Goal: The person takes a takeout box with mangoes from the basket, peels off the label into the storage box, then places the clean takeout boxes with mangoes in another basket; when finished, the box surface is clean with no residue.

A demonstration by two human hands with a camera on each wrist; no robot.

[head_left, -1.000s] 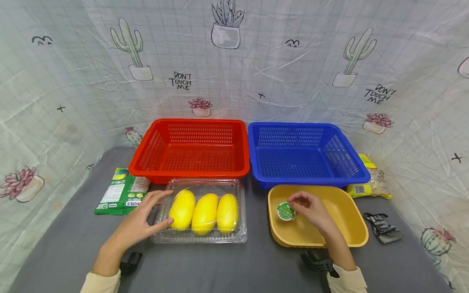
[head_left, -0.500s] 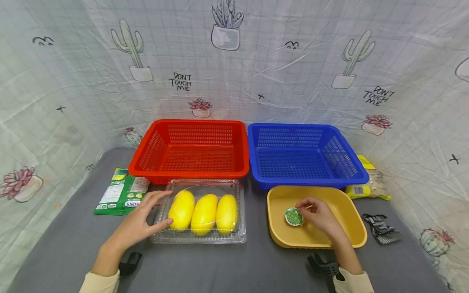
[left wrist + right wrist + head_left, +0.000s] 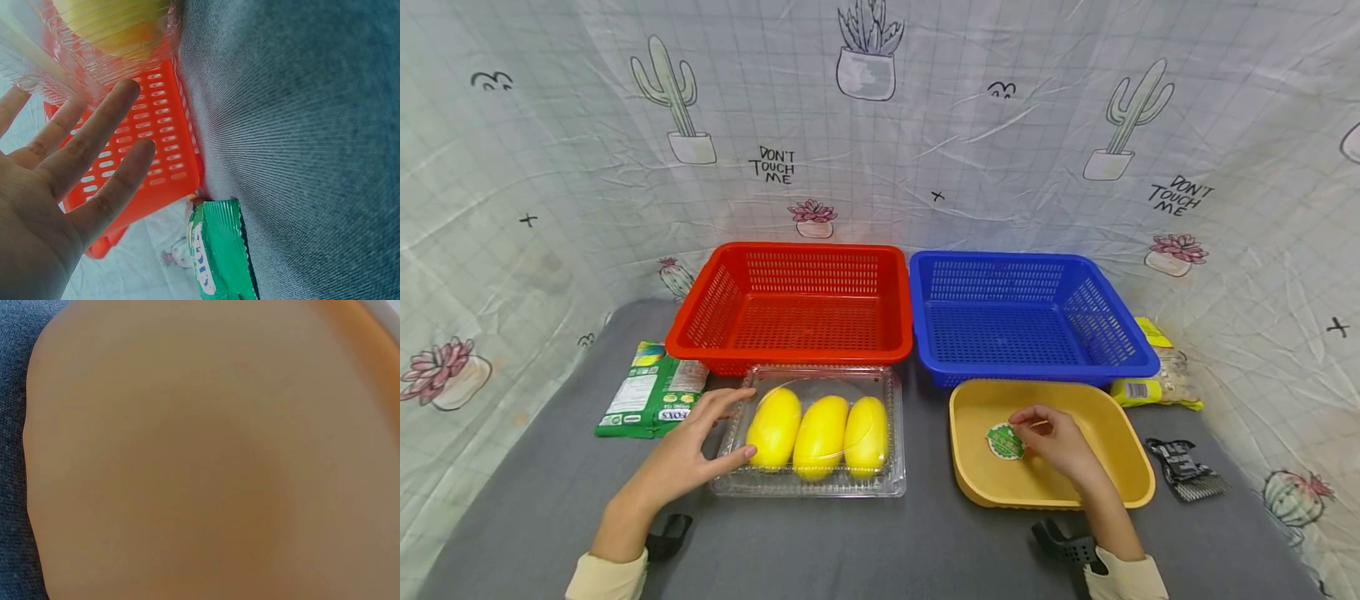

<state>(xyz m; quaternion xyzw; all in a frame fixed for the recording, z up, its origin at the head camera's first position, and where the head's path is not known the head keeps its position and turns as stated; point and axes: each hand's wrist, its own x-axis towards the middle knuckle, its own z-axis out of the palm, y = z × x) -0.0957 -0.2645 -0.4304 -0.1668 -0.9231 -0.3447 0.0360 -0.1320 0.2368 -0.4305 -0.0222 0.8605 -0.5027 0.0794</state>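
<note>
Three yellow fruits in clear box, left hand spread alongside, right hand pinching green label, over a yellow basin.

- green sticker print too small to read, edge behind right hand
- yellow bag partly hidden by blue basket
- yellow tub blurred, right wrist view

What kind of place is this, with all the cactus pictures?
It looks like a little work corner, though I can't tell what room it's in. A cactus-printed cloth hangs behind the grey tabletop, and a red basket and a blue basket stand side by side on it.
</note>
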